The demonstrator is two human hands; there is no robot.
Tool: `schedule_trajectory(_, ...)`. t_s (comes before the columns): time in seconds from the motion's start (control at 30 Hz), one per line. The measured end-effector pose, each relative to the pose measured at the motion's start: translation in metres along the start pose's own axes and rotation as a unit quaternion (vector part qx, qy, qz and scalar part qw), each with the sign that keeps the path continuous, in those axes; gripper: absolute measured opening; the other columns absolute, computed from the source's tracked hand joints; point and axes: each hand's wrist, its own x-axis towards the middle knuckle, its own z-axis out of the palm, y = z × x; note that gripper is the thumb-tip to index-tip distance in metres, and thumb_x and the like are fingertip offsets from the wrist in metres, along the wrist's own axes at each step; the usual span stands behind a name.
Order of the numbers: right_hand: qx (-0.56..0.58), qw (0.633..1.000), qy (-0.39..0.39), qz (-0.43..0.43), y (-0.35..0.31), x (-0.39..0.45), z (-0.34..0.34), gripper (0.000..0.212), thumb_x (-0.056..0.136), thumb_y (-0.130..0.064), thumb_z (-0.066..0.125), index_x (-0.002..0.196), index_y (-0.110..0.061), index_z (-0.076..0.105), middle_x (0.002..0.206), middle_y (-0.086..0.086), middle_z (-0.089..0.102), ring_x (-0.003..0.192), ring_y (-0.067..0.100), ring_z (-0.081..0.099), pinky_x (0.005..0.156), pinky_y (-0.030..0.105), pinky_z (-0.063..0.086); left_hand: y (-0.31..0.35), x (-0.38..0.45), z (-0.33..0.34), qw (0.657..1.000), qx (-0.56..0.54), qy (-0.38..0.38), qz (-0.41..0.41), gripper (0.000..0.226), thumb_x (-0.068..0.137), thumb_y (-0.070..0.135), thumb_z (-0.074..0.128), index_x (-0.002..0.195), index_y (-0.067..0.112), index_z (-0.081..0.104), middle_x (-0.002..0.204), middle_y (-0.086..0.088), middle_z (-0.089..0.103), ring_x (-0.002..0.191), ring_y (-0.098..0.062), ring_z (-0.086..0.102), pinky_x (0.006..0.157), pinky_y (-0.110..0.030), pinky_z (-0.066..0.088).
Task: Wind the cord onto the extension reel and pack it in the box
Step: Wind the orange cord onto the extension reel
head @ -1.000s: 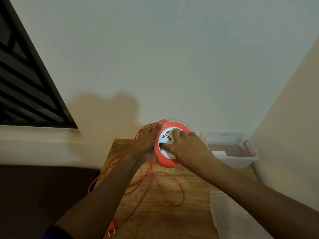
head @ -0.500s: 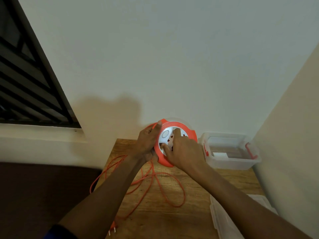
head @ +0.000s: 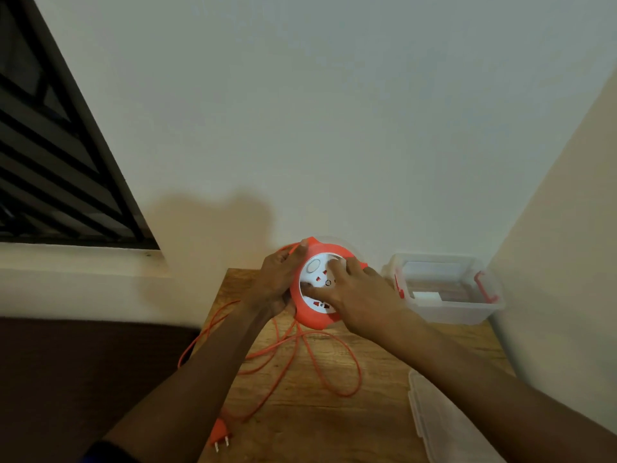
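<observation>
An orange extension reel [head: 309, 317] with a white socket face stands tilted at the far end of the wooden table [head: 320, 426]. My left hand [head: 278, 280] grips its left rim. My right hand [head: 359, 295] lies on the white face, fingers pressed into it. Loose orange cord [head: 334, 365] loops over the table below the reel, and its plug [head: 220, 432] lies near the front edge. A clear plastic box [head: 467, 309] with red latches stands open to the right of the reel.
The box's clear lid [head: 440, 426] lies flat at the table's right front. A white wall rises right behind the reel, and another wall closes the right side. A barred window [head: 56, 168] is at the left, with a dark surface below it.
The white face of the reel has turned under my right hand, whose fingers have shifted across it. My left hand stays on the rim. The view has drifted slightly.
</observation>
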Motion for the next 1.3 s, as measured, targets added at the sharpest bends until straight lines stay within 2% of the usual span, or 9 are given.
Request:
schedule_trajectory(0.17,-0.034,0.999,-0.003,-0.015,0.000,0.009,-0.008,0.052,0.094,-0.030,0.057,0.141,-0.040,0.038,0.123,0.016,0.050,0.114,0.036,0.043,0.086,0.045,0.045,0.002,-0.005,0.004,1.000,-0.005,0.000,-0.003,0.060,0.082,0.053,0.072,0.124,0.009,0.071,0.115,-0.020,0.077,0.102,-0.041,0.075,0.087,-0.054,0.063)
schedule_trajectory(0.47,-0.072,0.997,0.001,-0.031,-0.001,0.008,-0.014,0.063,0.081,-0.038,0.073,0.137,-0.036,0.044,0.113,0.012,0.062,0.102,0.033,0.059,0.075,0.041,0.051,0.007,-0.009,0.006,1.000,0.005,-0.010,0.002,0.055,0.078,0.054,0.072,0.114,0.012,0.075,0.109,-0.018,0.079,0.092,-0.035,0.078,0.074,-0.043,0.066)
schedule_trajectory(0.53,-0.012,0.998,0.044,0.053,-0.004,0.007,-0.013,0.061,0.078,-0.049,0.068,0.133,-0.033,0.048,0.097,0.004,0.070,0.080,0.027,0.066,0.059,0.033,0.047,0.006,-0.010,0.007,1.000,-0.012,-0.002,0.012,0.055,0.078,0.053,0.075,0.113,0.011,0.077,0.111,-0.021,0.079,0.096,-0.037,0.077,0.081,-0.048,0.066)
schedule_trajectory(0.63,0.149,0.959,0.085,0.226,-0.005,0.012,-0.011,0.061,0.077,-0.070,0.051,0.116,-0.023,0.052,0.084,-0.003,0.069,0.071,0.024,0.065,0.052,0.029,0.037,0.007,-0.010,0.011,0.999,-0.035,-0.006,0.016,0.048,0.081,0.053,0.074,0.109,0.014,0.079,0.109,-0.021,0.078,0.094,-0.036,0.077,0.081,-0.050,0.065)
schedule_trajectory(0.8,0.087,0.968,0.105,0.209,-0.003,0.009,-0.010,0.064,0.079,-0.073,0.041,0.106,-0.016,0.057,0.073,-0.002,0.068,0.060,0.022,0.063,0.046,0.026,0.027,0.009,-0.011,0.014,0.999,-0.029,-0.025,0.010,0.045,0.086,0.054,0.071,0.110,0.016,0.079,0.107,-0.018,0.080,0.091,-0.035,0.079,0.071,-0.043,0.065)
schedule_trajectory(0.93,0.048,0.977,0.103,0.179,-0.001,0.003,-0.013,0.049,0.085,-0.060,0.051,0.105,-0.016,0.060,0.084,0.001,0.069,0.065,0.023,0.064,0.048,0.027,0.033,0.007,-0.010,0.016,1.000,-0.016,-0.018,0.009,0.040,0.097,0.049,0.064,0.114,0.016,0.077,0.110,-0.018,0.079,0.096,-0.039,0.077,0.082,-0.051,0.065)
schedule_trajectory(1.03,0.045,0.988,0.096,0.111,-0.001,-0.004,-0.012,0.043,0.086,-0.041,0.061,0.124,-0.025,0.048,0.109,0.006,0.060,0.079,0.026,0.064,0.047,0.031,0.048,0.010,-0.011,0.013,1.000,-0.015,-0.010,0.010,0.032,0.097,0.049,0.063,0.104,0.023,0.081,0.109,-0.020,0.078,0.094,-0.039,0.076,0.085,-0.057,0.062)
schedule_trajectory(1.17,0.030,0.999,0.032,0.029,0.005,-0.013,-0.012,0.065,0.080,-0.020,0.071,0.132,-0.042,0.038,0.135,0.015,0.045,0.092,0.032,0.062,0.047,0.035,0.049,0.012,-0.014,0.011,1.000,-0.015,-0.020,0.017,0.031,0.090,0.054,0.067,0.103,0.030,0.082,0.105,-0.013,0.081,0.090,-0.032,0.079,0.071,-0.046,0.066)
schedule_trajectory(1.3,-0.005,0.999,-0.027,0.019,0.006,-0.013,-0.011,0.066,0.090,-0.024,0.060,0.140,-0.049,0.024,0.142,0.019,0.038,0.095,0.035,0.063,0.058,0.037,0.051,0.009,-0.017,0.014,0.999,0.013,-0.034,0.018,0.032,0.095,0.054,0.064,0.106,0.028,0.080,0.104,-0.011,0.081,0.089,-0.031,0.080,0.065,-0.039,0.064)
